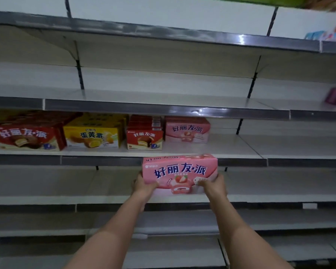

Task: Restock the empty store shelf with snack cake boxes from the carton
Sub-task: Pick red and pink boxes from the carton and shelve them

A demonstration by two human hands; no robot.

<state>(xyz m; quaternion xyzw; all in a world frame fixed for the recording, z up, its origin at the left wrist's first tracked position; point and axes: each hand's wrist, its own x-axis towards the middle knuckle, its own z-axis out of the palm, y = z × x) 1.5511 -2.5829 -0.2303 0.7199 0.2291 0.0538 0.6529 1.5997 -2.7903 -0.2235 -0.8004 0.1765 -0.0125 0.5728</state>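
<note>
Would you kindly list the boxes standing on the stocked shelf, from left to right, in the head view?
Large red box → yellow box → small red box → pink box, set further back.

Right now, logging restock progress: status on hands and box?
Left hand and right hand grip pink box. Held below stocked shelf. Path clear.

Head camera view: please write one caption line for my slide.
Both hands, left hand and right hand, hold a pink snack cake box before the partly stocked shelf.
</note>
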